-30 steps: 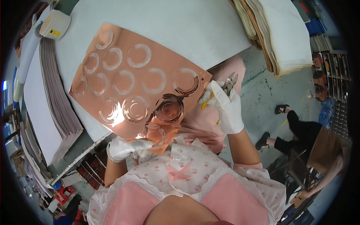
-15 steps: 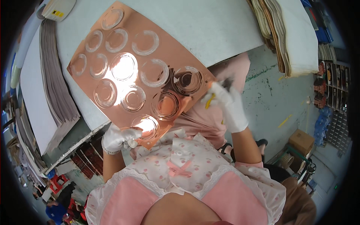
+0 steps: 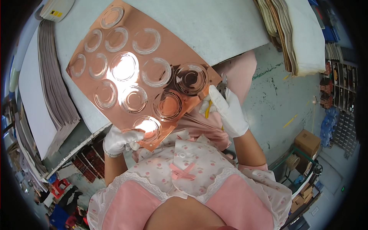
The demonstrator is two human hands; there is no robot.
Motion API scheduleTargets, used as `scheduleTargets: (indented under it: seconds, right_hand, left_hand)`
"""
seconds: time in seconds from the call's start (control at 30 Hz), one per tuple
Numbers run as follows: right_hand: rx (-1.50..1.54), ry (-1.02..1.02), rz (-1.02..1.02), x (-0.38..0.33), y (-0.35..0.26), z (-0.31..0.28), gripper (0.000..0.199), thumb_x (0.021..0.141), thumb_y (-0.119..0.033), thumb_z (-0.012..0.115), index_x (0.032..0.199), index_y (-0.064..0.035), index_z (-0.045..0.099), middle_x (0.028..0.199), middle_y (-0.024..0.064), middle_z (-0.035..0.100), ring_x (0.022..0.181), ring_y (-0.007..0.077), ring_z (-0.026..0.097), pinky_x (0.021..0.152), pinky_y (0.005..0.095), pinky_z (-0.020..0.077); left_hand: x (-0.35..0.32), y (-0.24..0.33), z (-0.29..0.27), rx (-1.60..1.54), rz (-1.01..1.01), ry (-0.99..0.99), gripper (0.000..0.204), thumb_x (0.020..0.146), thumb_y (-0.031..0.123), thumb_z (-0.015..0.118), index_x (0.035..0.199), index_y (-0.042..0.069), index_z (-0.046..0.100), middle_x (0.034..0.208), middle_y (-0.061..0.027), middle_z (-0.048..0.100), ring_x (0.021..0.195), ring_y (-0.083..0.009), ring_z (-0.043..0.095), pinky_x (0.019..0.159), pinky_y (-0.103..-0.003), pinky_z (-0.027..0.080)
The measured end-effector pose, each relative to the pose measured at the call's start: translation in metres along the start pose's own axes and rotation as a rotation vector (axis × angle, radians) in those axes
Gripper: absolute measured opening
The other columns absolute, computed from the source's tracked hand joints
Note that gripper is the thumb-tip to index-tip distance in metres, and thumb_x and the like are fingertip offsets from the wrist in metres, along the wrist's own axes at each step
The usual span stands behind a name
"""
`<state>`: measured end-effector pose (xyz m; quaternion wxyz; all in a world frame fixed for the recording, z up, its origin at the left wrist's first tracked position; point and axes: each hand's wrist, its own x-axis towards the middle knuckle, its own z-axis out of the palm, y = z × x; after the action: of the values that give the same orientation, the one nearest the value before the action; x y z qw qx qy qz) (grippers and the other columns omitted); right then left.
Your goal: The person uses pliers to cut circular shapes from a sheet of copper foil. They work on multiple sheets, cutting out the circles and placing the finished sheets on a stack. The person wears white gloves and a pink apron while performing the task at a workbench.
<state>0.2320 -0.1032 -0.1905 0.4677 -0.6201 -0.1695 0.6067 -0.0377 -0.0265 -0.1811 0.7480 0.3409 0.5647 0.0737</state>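
"Start at the left. What's beside you?"

"A thick stack of grey-edged sheets (image 3: 57,88), on the left side, with a white sheet on top."

"And your left hand?"

"My left hand (image 3: 119,142), in a white glove, is pinching the near edge of the copper-coloured sheet (image 3: 140,86). The thumb lies flat on the upper face and the fingers are curled underneath."

"Where is that sheet, exactly?"

"In the middle, set at a slant. Its far part is over the pale table (image 3: 191,28), and its near corner sticks out past the table's edge toward my flowered top (image 3: 188,155). It's covered in round ring shapes, and white glare washes out a few of them."

"What's your right hand doing?"

"My right hand (image 3: 229,112), gloved too, is closed around the yellow-handled cutters (image 3: 222,89) at the sheet's right corner. The metal end points away from me. It looks right up against that corner, but it's small and partly covered, so I can't swear it touches."

"Anything further right?"

"Pink cloth (image 3: 243,71) just beyond the cutters, then a layered stack (image 3: 285,36) hanging over the table's far right edge. Nearer, well to the right, there's a cardboard box (image 3: 307,142)."
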Motion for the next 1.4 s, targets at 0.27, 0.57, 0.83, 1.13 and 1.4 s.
scheduleTargets:
  seconds: [0.27,0.57,0.83,1.13,1.4]
  right_hand:
    - [-0.042,0.016,0.009,0.0004,-0.0057,0.0018,0.03,0.086,-0.031,0.055,0.076,-0.003,0.049,0.059,0.0015,0.051,0.051,0.0093,0.05,0.047,0.0222,0.0375]
    - [-0.052,0.017,0.014,0.0012,-0.0052,0.0001,0.033,0.086,-0.032,0.054,0.075,-0.0016,0.048,0.061,0.0026,0.05,0.052,0.0104,0.052,0.047,0.0228,0.0383]
    - [-0.077,0.0,0.023,-0.0005,-0.009,-0.0001,0.034,0.086,-0.033,0.054,0.074,-0.0015,0.047,0.061,0.0028,0.05,0.052,0.0104,0.052,0.047,0.0227,0.0385]
    - [-0.085,0.024,0.036,-0.001,-0.0074,-0.0001,0.037,0.086,-0.035,0.053,0.073,-0.0015,0.048,0.055,0.0041,0.05,0.048,0.0111,0.05,0.044,0.0228,0.0373]
    - [-0.084,0.041,0.022,0.0001,-0.004,-0.0013,0.038,0.086,-0.037,0.053,0.073,-0.0016,0.048,0.058,0.0036,0.049,0.048,0.0112,0.05,0.044,0.0229,0.0378]
  left_hand:
    - [0.0014,-0.0055,-0.0027,-0.045,-0.005,0.002,0.024,0.059,0.001,0.058,0.082,-0.005,0.056,0.057,-0.0036,0.05,0.035,-0.0067,0.036,0.03,-0.019,0.023]
    - [0.0009,-0.0036,-0.002,-0.031,-0.039,0.015,0.022,0.059,-0.001,0.056,0.081,-0.005,0.056,0.057,-0.0027,0.047,0.036,-0.0059,0.033,0.031,-0.019,0.022]
    - [0.0001,-0.0038,-0.0013,-0.009,-0.021,0.038,0.021,0.06,0.0,0.057,0.079,-0.006,0.057,0.057,-0.0038,0.049,0.035,-0.0063,0.035,0.03,-0.019,0.023]
    - [-0.0003,-0.0032,-0.0028,-0.01,-0.025,0.005,0.018,0.061,0.001,0.057,0.078,-0.005,0.058,0.056,-0.0025,0.049,0.037,-0.0068,0.04,0.032,-0.019,0.027]
    - [-0.0015,-0.0006,-0.0012,0.004,-0.016,0.006,0.019,0.06,0.003,0.059,0.077,-0.004,0.059,0.054,-0.0024,0.049,0.036,-0.007,0.041,0.032,-0.019,0.027]
